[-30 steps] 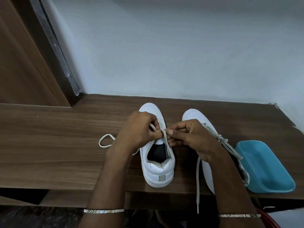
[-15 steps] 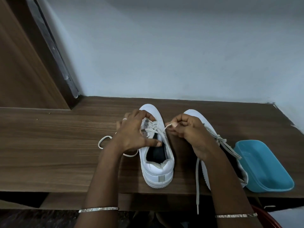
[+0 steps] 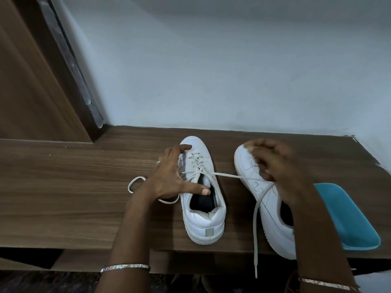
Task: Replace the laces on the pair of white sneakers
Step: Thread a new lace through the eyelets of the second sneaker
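Two white sneakers stand toes-away on the wooden table (image 3: 84, 187). My left hand (image 3: 169, 176) rests against the left sneaker (image 3: 204, 220) with fingers spread along its side and the straight thumb pressing at the tongue. My right hand (image 3: 273, 163), blurred, hovers over the toe of the right sneaker (image 3: 268, 199) and pinches the end of a white lace (image 3: 232, 176). That lace runs taut from the left sneaker's upper eyelets. Its other end lies in a loop (image 3: 135, 182) on the table left of my wrist. A second lace (image 3: 256, 229) trails off the right sneaker over the table's front edge.
A shallow blue tray (image 3: 347, 216) sits right of the right sneaker, partly under my right forearm. A pale wall closes the back of the table. A wooden panel and door frame (image 3: 69, 60) rise at the left.
My right hand has pulled the lace end out to the right, over the other sneaker's toe, drawing it taut. My left hand let go of the lace and spread over the left sneaker.
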